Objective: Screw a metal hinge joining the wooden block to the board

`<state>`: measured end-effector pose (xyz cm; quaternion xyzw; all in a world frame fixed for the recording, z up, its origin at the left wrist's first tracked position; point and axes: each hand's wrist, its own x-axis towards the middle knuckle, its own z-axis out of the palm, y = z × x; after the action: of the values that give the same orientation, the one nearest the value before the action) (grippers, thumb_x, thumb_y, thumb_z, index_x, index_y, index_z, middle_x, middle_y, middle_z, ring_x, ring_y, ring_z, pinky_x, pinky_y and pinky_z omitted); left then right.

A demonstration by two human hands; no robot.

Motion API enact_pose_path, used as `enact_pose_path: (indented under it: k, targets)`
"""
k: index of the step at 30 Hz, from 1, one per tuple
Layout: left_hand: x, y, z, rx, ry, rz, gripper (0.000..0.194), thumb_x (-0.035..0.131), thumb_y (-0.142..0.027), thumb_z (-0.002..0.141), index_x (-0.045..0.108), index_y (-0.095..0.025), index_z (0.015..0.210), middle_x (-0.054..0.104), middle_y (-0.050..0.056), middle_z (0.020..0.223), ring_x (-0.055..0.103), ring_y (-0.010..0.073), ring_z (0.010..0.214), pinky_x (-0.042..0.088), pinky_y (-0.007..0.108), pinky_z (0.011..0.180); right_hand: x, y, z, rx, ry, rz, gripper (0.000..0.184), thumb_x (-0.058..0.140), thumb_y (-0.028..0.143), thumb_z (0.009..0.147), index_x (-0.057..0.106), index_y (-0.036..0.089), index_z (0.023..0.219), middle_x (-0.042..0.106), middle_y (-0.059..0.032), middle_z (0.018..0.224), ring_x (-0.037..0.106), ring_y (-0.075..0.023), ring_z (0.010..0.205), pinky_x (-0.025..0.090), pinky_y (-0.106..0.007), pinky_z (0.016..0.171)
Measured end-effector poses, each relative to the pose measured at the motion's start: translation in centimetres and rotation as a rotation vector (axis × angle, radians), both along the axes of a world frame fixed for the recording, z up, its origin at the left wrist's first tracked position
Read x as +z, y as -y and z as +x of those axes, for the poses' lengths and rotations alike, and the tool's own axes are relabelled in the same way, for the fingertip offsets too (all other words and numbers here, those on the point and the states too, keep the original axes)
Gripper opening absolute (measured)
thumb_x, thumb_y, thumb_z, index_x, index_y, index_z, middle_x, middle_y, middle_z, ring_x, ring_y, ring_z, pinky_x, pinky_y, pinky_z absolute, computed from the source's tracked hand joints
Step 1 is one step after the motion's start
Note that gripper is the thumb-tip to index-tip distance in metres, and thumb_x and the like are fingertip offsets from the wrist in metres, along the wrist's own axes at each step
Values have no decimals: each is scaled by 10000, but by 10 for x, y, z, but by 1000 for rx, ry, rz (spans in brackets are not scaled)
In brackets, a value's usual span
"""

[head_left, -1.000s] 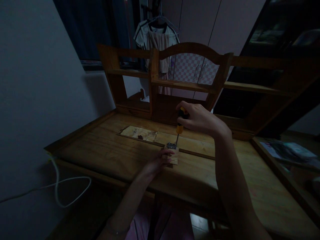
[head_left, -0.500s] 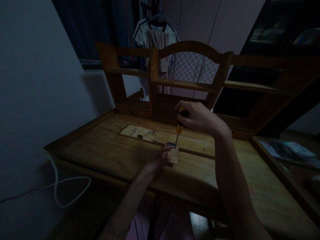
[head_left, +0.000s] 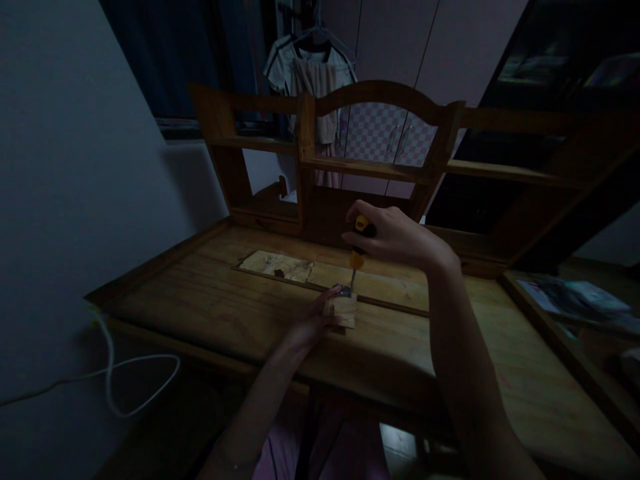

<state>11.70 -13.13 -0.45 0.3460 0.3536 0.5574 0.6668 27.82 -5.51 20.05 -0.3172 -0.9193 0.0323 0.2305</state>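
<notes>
A yellow-and-black screwdriver is gripped in the right hand, its tip pointed down at a small metal piece on a pale wooden block. The block, just below centre towards 5 o'clock, is held against the wooden surface by the left hand. Wooden shelving is seen at 12 o'clock, a looped white cable at 8.
</notes>
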Motion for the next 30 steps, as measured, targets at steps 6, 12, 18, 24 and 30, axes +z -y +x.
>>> enact_pose_path:
  k: [6, 12, 18, 24, 30]
  targets:
    - [0, -1, 1, 16, -28, -26, 688, 772, -104, 603, 622, -243, 1261, 463, 97, 1469, 450, 312, 1302, 465, 368, 962, 2, 3, 0, -23, 23, -3, 312, 578, 366, 851, 537, 240, 1134, 657, -25, 914, 590, -176, 771, 394, -269, 685]
    - [-1, -2, -1, 2, -28, -43, 712, 752, -105, 619, 600, -251, 1299, 400, 98, 1518, 461, 324, 1301, 483, 379, 938, 1, 3, -1, -16, 21, 14, 218, 548, 331, 881, 550, 226, 1071, 662, -19, 864, 593, -166, 748, 394, -264, 686]
    - [-2, -2, -2, -2, 3, -53, 724, 753, -86, 601, 611, -234, 1295, 454, 104, 1479, 430, 356, 1321, 493, 414, 945, 5, 3, 9, -74, 29, 48, 232, 590, 384, 878, 577, 210, 1031, 646, -27, 805, 583, -179, 748, 377, -270, 648]
    - [-2, -2, -2, 24, 2, -28, 675, 730, -62, 594, 653, -220, 1245, 447, 85, 1485, 406, 349, 1337, 517, 385, 922, 15, 9, 17, -111, 9, 64, 232, 587, 395, 883, 601, 202, 1011, 654, -27, 802, 593, -182, 747, 375, -278, 645]
    - [-2, -1, -3, 6, 6, -40, 721, 741, -64, 605, 614, -227, 1296, 489, 97, 1455, 462, 336, 1298, 502, 383, 934, 16, 10, 16, -115, 35, 46, 235, 592, 406, 883, 606, 200, 995, 655, -31, 791, 603, -186, 747, 382, -281, 649]
